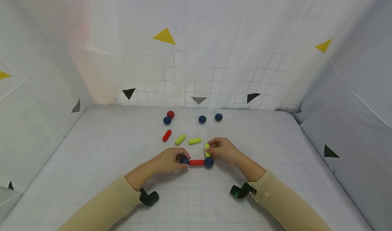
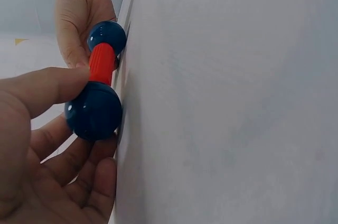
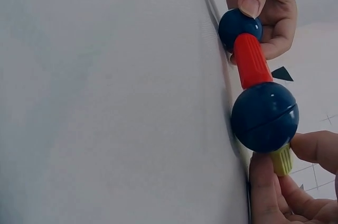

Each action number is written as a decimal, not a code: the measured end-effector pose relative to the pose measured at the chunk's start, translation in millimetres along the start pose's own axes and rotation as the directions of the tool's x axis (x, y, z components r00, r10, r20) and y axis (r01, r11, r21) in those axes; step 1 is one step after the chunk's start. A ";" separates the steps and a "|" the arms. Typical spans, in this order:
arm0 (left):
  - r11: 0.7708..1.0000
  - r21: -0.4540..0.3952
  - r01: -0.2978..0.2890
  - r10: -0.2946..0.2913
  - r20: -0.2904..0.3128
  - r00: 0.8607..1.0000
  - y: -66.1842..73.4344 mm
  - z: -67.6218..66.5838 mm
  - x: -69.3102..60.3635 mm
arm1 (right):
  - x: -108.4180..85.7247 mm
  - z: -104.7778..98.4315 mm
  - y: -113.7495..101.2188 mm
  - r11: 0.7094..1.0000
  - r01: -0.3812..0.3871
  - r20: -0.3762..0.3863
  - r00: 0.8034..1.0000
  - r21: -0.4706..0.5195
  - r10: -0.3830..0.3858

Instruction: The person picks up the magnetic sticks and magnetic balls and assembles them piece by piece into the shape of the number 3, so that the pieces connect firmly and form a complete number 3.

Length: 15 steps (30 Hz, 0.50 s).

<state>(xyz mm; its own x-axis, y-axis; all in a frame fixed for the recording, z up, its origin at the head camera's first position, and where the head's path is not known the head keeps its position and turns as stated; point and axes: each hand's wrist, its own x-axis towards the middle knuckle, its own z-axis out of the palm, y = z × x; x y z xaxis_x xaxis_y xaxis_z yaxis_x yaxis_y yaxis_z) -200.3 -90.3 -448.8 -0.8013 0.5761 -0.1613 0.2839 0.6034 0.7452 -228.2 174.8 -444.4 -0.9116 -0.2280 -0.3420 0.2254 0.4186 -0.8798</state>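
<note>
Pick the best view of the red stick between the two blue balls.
Right wrist: the red stick appears large and uncovered, ridges clear. Head shows it lengthwise but small; left wrist shows it close, though foreshortened.

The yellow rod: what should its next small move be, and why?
Probably press the yellow rod into the adjoining blue ball: the right hand holds its end there, while the left hand holds a second ball at the other end of the red rod.
</note>
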 end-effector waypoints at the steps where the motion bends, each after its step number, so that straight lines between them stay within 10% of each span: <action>1: 1.000 0.000 -0.002 0.002 0.000 1.000 -0.1 0.0 0.1 | -0.2 -0.5 -0.4 1.000 -0.002 0.003 1.000 -0.005 0.002; 15: 1.000 0.005 0.017 -0.017 0.001 1.000 0.8 -0.7 1.5 | -3.2 -12.9 -7.9 0.998 0.002 0.022 1.000 -0.068 0.000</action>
<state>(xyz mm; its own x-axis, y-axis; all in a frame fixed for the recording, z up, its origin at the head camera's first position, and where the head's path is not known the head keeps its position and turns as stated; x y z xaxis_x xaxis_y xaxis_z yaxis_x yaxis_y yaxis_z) -201.7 -89.3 -447.9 -0.8056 0.5662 -0.1745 0.2726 0.6157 0.7393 -231.5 183.5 -432.0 -0.9038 -0.2476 -0.3490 0.2000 0.4768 -0.8560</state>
